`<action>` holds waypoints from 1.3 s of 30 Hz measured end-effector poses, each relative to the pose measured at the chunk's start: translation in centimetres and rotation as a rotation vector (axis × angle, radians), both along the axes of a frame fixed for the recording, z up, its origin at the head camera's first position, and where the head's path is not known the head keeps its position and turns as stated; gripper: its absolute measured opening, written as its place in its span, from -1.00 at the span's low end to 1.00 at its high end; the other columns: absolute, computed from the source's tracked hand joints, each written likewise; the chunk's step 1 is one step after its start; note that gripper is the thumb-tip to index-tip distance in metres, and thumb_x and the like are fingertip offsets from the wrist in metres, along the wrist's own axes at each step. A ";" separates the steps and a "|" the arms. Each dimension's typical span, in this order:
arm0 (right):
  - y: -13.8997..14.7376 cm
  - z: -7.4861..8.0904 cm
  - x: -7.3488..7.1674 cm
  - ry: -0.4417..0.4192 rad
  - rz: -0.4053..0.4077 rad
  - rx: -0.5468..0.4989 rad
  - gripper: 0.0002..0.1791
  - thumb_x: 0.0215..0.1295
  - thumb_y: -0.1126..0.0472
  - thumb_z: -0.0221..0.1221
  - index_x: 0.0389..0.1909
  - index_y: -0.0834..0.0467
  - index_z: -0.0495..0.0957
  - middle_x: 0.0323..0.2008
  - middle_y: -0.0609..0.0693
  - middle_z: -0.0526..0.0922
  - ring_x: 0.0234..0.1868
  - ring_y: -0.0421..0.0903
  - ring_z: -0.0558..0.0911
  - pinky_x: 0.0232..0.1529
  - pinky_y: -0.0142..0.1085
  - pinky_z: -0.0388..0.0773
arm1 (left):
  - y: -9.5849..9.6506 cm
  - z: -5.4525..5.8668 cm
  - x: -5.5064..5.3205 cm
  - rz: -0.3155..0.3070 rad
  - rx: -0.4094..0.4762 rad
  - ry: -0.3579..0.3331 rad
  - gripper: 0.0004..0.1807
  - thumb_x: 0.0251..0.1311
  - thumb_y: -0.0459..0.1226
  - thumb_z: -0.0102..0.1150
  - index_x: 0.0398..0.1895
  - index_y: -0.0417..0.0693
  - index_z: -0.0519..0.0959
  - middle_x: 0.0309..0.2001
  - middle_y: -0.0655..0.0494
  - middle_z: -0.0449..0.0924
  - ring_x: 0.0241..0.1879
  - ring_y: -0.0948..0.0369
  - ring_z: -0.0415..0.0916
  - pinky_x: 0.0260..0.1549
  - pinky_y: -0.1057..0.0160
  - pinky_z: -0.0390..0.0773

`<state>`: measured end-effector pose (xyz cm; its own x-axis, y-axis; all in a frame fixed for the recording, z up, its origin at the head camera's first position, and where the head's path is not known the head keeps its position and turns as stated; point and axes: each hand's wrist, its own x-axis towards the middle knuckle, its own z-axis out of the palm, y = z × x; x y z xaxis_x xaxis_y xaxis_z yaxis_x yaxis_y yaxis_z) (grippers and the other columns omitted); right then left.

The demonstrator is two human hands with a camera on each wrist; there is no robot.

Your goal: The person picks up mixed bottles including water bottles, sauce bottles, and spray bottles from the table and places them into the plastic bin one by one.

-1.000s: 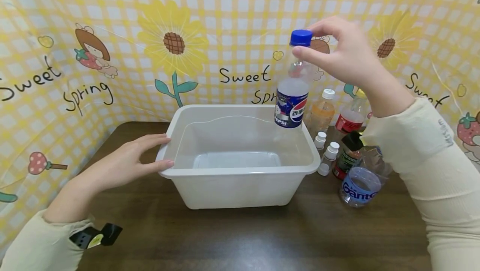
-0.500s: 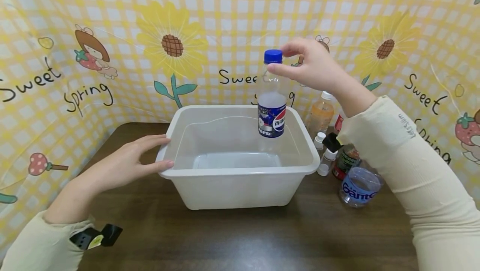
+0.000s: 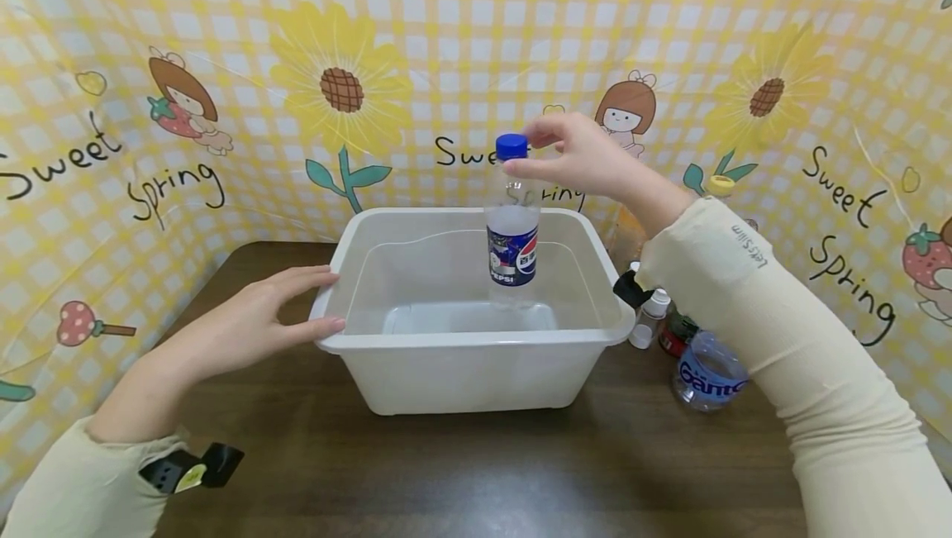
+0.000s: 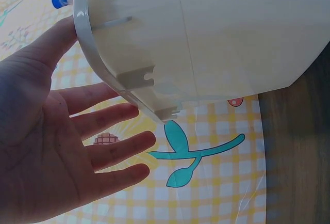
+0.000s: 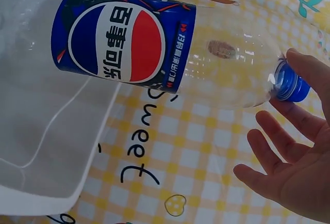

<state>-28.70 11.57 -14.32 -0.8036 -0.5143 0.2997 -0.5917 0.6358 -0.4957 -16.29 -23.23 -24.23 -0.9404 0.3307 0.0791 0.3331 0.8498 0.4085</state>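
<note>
– Grip?
– Right hand (image 3: 580,154) pinches the Pepsi bottle (image 3: 512,255) at its blue cap (image 3: 511,146); left hand (image 3: 256,319), fingers straight, touches the rim of the white bin (image 3: 476,340).
– Bottle where?
– Near upright, lower part over the bin's opening; depth inside, can't tell.
– Doing it well?
– I'd say: pinch up top may let it swing, so lower slow and plumb, clear of walls. Left should just steady. Release once the base is supported.
</note>
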 end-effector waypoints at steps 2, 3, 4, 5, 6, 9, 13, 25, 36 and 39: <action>-0.3 -0.4 -0.3 -0.022 0.013 0.000 -0.61 0.14 0.09 0.27 -0.05 0.21 0.55 -0.03 0.13 0.61 0.12 -0.03 0.48 0.29 -0.07 0.30 | 0.0 0.0 0.0 0.001 0.000 -0.002 -0.22 0.16 0.17 0.09 0.35 -0.04 0.25 0.38 -0.16 0.17 0.34 -0.17 0.14 0.10 -0.29 0.29; -0.5 -0.5 -0.5 -0.035 0.019 0.000 -0.61 0.14 0.09 0.27 -0.05 0.20 0.55 -0.03 0.13 0.61 0.13 -0.01 0.48 0.29 -0.06 0.30 | 0.0 0.0 0.0 0.001 0.001 -0.004 -0.22 0.16 0.16 0.09 0.35 -0.04 0.24 0.38 -0.16 0.17 0.34 -0.17 0.14 0.10 -0.29 0.29; -0.6 -0.7 -0.6 -0.046 0.027 0.002 -0.61 0.14 0.09 0.27 -0.05 0.20 0.55 -0.02 0.13 0.61 0.14 0.00 0.48 0.29 -0.05 0.30 | 0.0 -0.1 0.0 0.001 0.002 -0.006 -0.22 0.16 0.17 0.09 0.36 -0.04 0.24 0.38 -0.16 0.17 0.34 -0.17 0.14 0.10 -0.29 0.29; -0.8 -0.8 -0.7 -0.059 0.035 0.000 -0.61 0.14 0.10 0.27 -0.05 0.21 0.55 -0.01 0.13 0.60 0.15 0.02 0.48 0.29 -0.04 0.30 | 0.0 -0.1 0.0 0.001 0.002 -0.008 -0.22 0.16 0.17 0.09 0.36 -0.04 0.24 0.38 -0.16 0.16 0.34 -0.18 0.13 0.10 -0.29 0.28; -0.9 -1.0 -0.9 -0.069 0.043 -0.006 -0.62 0.14 0.11 0.28 -0.06 0.21 0.55 0.00 0.13 0.59 0.16 0.04 0.48 0.28 -0.04 0.30 | 0.0 -0.1 0.0 0.001 0.003 -0.009 -0.22 0.16 0.17 0.09 0.36 -0.04 0.24 0.38 -0.16 0.16 0.34 -0.18 0.13 0.10 -0.30 0.28; -1.4 -1.5 -1.3 -0.093 0.060 -0.005 -0.61 0.14 0.13 0.28 -0.05 0.23 0.54 0.02 0.14 0.56 0.17 0.07 0.49 0.26 -0.06 0.34 | 0.0 -0.2 0.0 0.001 0.004 -0.009 -0.22 0.16 0.17 0.09 0.36 -0.04 0.24 0.38 -0.16 0.16 0.34 -0.18 0.13 0.10 -0.30 0.28; -2.2 -2.2 -1.8 -0.129 0.051 0.022 -0.59 0.14 0.10 0.28 -0.04 0.21 0.54 0.02 0.12 0.57 0.17 0.08 0.48 0.23 -0.08 0.38 | -0.1 -0.2 0.0 0.004 0.006 -0.011 -0.22 0.16 0.17 0.09 0.36 -0.03 0.23 0.39 -0.16 0.15 0.34 -0.17 0.13 0.10 -0.29 0.29; -4.5 -3.7 -2.9 -0.214 0.080 0.042 -0.53 0.15 0.04 0.28 0.04 0.16 0.52 0.09 0.06 0.54 0.19 0.05 0.47 0.18 -0.11 0.44 | -0.2 -0.4 -0.1 0.002 0.002 -0.007 -0.22 0.16 0.16 0.09 0.36 -0.04 0.23 0.38 -0.16 0.16 0.34 -0.18 0.13 0.10 -0.29 0.28; -7.5 -4.9 -3.3 -0.263 0.147 0.006 -0.54 0.14 0.06 0.29 0.05 0.12 0.52 0.06 0.05 0.56 0.14 0.02 0.51 0.17 -0.18 0.44 | -0.2 -0.3 -0.1 0.003 0.008 0.001 -0.22 0.16 0.15 0.11 0.35 -0.05 0.25 0.38 -0.16 0.17 0.35 -0.17 0.13 0.12 -0.28 0.27; -8.2 -5.1 -3.2 -0.252 0.160 0.006 -0.53 0.13 0.05 0.30 0.05 0.12 0.52 0.06 0.05 0.57 0.13 0.01 0.52 0.16 -0.20 0.45 | -0.2 -0.3 -0.2 0.007 0.008 0.003 -0.22 0.15 0.16 0.11 0.35 -0.06 0.25 0.37 -0.16 0.18 0.34 -0.17 0.14 0.12 -0.28 0.26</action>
<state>-31.94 3.38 -19.39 -0.7607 -0.6417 0.0979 -0.5435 0.5473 -0.6365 -16.44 -23.46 -24.53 -0.9426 0.3233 0.0842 0.3282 0.8488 0.4145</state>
